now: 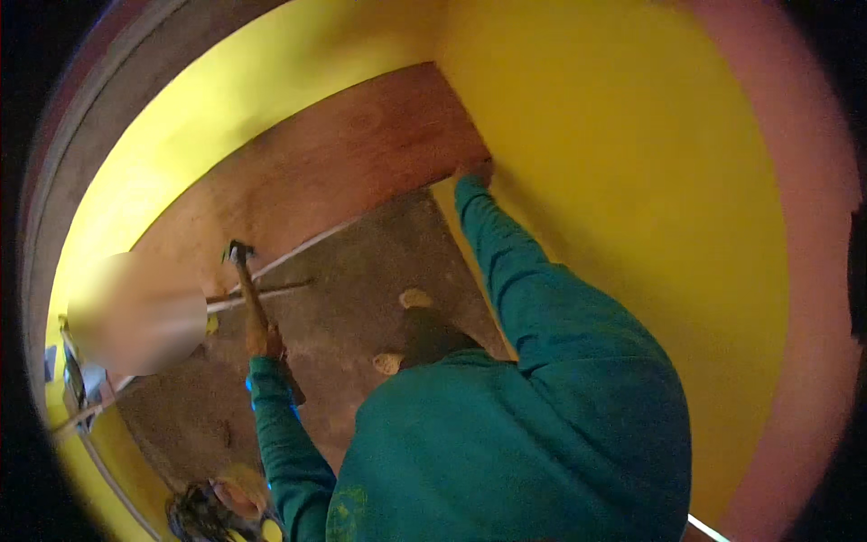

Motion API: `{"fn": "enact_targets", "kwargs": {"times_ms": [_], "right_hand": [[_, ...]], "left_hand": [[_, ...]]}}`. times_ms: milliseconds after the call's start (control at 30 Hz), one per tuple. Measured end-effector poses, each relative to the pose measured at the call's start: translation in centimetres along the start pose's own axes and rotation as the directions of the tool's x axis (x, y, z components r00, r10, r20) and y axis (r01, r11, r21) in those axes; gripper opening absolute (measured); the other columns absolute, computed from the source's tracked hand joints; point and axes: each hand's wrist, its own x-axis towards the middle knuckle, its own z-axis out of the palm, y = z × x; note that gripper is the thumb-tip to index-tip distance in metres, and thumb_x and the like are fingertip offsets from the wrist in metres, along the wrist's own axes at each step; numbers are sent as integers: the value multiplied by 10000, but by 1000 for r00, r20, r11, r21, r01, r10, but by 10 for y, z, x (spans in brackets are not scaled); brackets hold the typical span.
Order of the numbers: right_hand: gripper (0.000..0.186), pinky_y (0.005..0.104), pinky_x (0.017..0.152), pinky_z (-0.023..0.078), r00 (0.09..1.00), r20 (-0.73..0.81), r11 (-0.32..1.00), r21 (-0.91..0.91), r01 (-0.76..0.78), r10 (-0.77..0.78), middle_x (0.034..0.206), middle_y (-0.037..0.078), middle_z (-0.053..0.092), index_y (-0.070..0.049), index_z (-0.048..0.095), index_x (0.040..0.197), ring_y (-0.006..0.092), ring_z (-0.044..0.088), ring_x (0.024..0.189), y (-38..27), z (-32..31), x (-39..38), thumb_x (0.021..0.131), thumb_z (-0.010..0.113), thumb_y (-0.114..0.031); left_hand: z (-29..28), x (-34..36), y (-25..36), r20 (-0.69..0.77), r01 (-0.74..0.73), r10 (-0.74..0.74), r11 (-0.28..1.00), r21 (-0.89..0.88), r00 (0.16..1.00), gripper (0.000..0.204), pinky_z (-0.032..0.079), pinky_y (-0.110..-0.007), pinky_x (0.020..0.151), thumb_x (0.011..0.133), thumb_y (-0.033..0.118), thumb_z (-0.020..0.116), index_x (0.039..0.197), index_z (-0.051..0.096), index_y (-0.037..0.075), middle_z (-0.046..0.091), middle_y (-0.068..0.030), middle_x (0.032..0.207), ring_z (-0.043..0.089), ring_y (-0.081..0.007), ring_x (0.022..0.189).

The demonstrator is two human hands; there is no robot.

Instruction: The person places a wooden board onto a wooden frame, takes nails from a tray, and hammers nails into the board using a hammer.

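Note:
My left hand [264,341] grips a hammer [252,294] by its wooden handle. The hammer's dark metal head points away from me, in front of a long reddish-brown wooden board [343,135]. That board runs along the yellow wall to the corner. With the arm stretched out, my right hand [474,170] is at the board's right end, by its lower corner. Its fingers are small and dim, so I cannot see whether they hold anything. Both my sleeves are green.
A yellow side wall [632,172] rises close on my right. A thin stick [287,289] lies near the board's pale lower edge, over the brown floor [352,262]. At the left is a blurred patch [135,312]; beneath it, a person [226,501] is partly visible at the lower left.

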Motion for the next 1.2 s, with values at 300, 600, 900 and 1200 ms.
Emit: {"fn": "enact_targets", "kwargs": {"times_ms": [300, 600, 900, 1200], "right_hand": [[576, 432, 888, 393, 923, -27, 880, -315, 356, -384, 1252, 202, 427, -21, 408, 1254, 364, 454, 1080, 0, 29, -7, 842, 481, -416], [554, 439, 908, 395, 835, 80, 636, -609, 474, -545, 1246, 211, 449, -7, 444, 1234, 364, 465, 1094, 40, 76, -80, 852, 473, -407], [536, 445, 928, 398, 520, 847, 51, -518, 854, -112, 1241, 221, 470, 6, 480, 1215, 365, 475, 1108, 35, 261, -285, 862, 465, -398], [404, 419, 954, 402, 141, 978, -164, -166, 972, -155, 1275, 115, 478, -120, 501, 1240, 338, 477, 1119, -38, 432, -379, 889, 429, -306]], "left_hand": [[-35, -50, 35, 249, 379, -295, 814, -440, 922, 332, 479, -398, 642, 799, 293, 583, 1025, 562, 51, 618, -159, 813, 588, -286, 669], [28, -297, 19, 198, 396, -354, 675, -623, 914, 298, 443, -477, 677, 711, 327, 591, 838, 585, 58, 607, -199, 842, 570, -396, 757], [77, -405, -130, 333, 624, -540, 551, -554, 773, 454, 465, -463, 774, 715, 431, 586, 1000, 619, 79, 616, -218, 932, 585, -386, 888], [-37, -432, -299, 285, 837, -823, 357, -414, 491, 424, 465, -464, 802, 680, 266, 582, 997, 554, -14, 594, -264, 948, 569, -409, 915]]}}
